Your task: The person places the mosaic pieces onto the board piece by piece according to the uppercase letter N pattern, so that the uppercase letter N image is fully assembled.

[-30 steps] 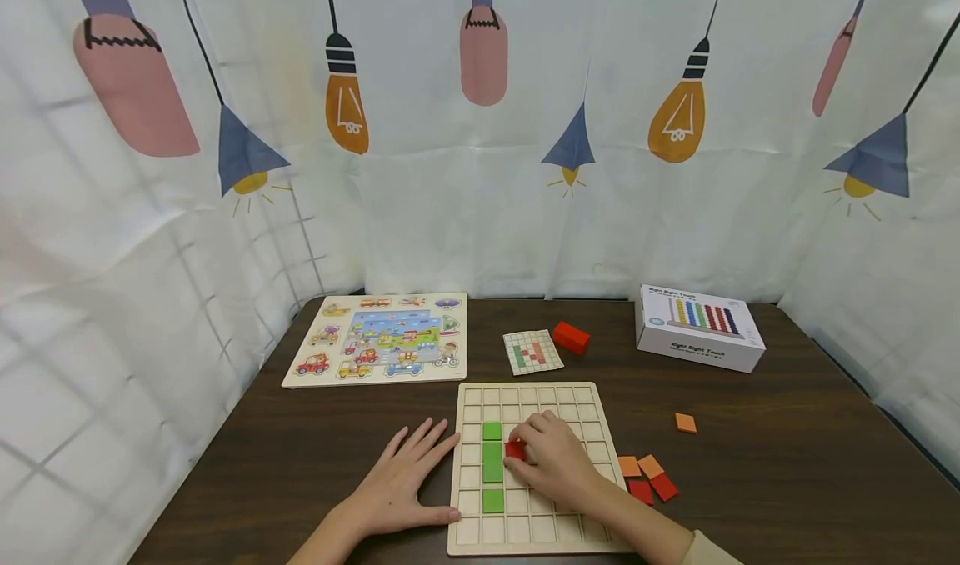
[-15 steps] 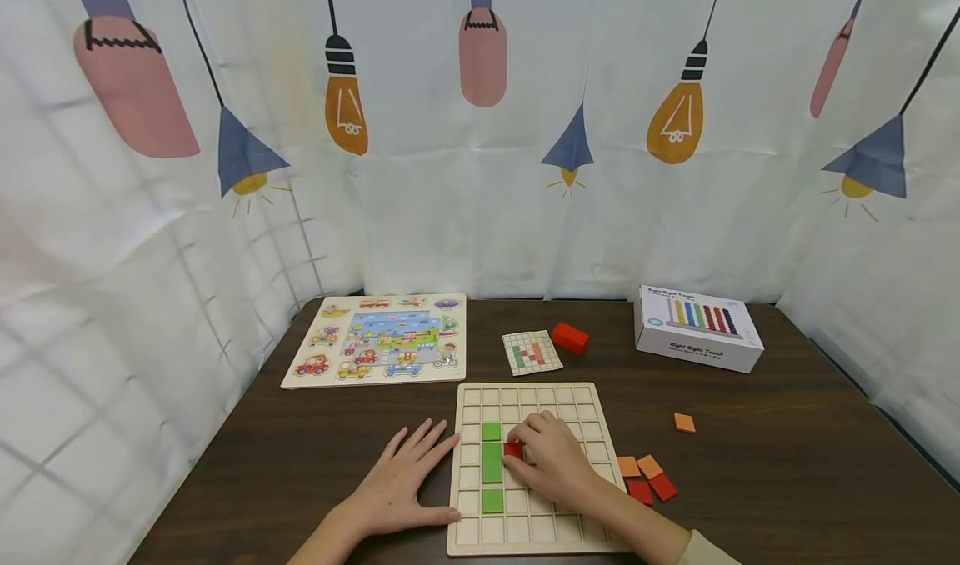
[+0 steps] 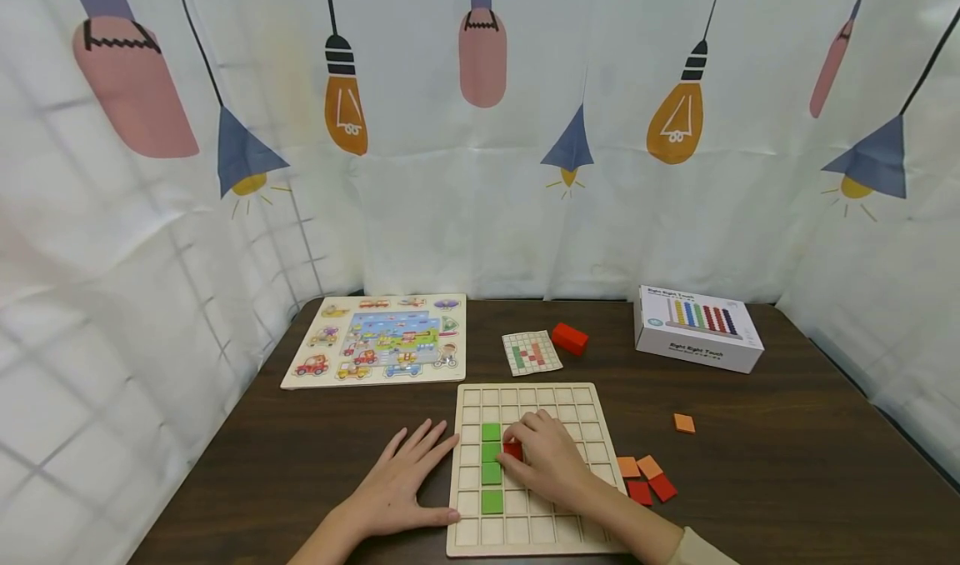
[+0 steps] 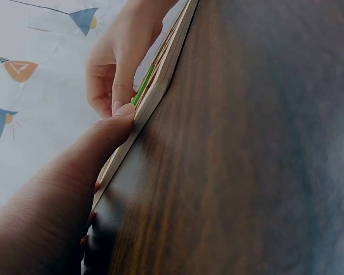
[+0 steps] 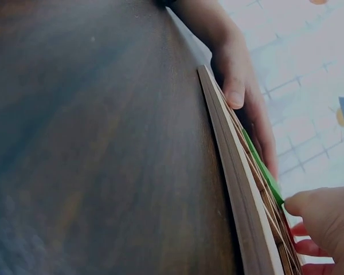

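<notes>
A wooden grid board (image 3: 517, 532) lies flat on the dark table. Several green square tiles (image 3: 491, 473) fill a column of cells near its left side. My right hand (image 3: 553, 463) is over the board, its thumb and curled fingers around a red square tile (image 3: 513, 451) just right of that column. The thumb tip overlaps the edge of the green tiles. My left hand (image 3: 401, 486) lies spread on the table, with fingertips and thumb at the board's left edge. In the left wrist view, the left thumb (image 4: 112, 129) rests on the board's rim.
Orange tiles (image 3: 648, 467) and red tiles (image 3: 663, 487) lie right of the board, with one orange tile (image 3: 684, 422) farther out. Behind it are a pattern card (image 3: 532, 352), a red block (image 3: 571, 338), a picture puzzle (image 3: 307, 340) and a white box (image 3: 697, 344).
The right thumb and fingers have shifted slightly left toward the green column. Two middle green tiles that looked joined now show a line between them. The left hand stays still.
</notes>
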The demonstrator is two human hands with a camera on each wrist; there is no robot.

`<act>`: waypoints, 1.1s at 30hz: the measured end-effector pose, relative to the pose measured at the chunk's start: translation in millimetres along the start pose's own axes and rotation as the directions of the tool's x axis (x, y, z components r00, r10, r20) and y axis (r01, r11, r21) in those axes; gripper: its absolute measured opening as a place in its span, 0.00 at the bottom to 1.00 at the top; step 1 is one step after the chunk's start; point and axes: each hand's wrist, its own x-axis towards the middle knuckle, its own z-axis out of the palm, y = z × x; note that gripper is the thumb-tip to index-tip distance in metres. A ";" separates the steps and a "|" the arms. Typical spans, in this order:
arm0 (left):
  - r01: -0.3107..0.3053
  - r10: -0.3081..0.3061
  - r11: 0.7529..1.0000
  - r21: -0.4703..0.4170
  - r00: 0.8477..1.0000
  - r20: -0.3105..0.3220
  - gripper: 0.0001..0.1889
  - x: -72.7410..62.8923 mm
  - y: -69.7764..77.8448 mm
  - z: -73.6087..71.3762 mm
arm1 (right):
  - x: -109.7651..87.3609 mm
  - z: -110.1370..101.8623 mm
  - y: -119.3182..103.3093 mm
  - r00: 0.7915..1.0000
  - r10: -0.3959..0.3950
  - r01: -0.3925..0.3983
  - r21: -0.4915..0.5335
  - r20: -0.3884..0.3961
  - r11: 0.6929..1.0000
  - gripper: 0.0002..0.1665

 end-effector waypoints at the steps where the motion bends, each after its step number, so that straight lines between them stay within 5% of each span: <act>1: -0.001 0.001 1.000 0.002 1.000 -0.002 0.47 0.0 0.0 0.2 | 0.1 0.0 -0.1 1.000 0.002 -0.002 0.001 0.002 1.000 0.11; 27: 0.008 -0.008 1.000 0.006 1.000 0.024 0.47 1.0 -0.8 -0.3 | -3.4 -4.7 1.4 1.000 -0.008 0.007 0.032 0.024 0.999 0.13; 33: 0.013 -0.013 1.000 -0.001 0.999 0.033 0.47 1.4 -0.8 0.0 | -5.5 -7.8 3.8 1.000 -0.022 0.023 0.030 -0.021 0.999 0.12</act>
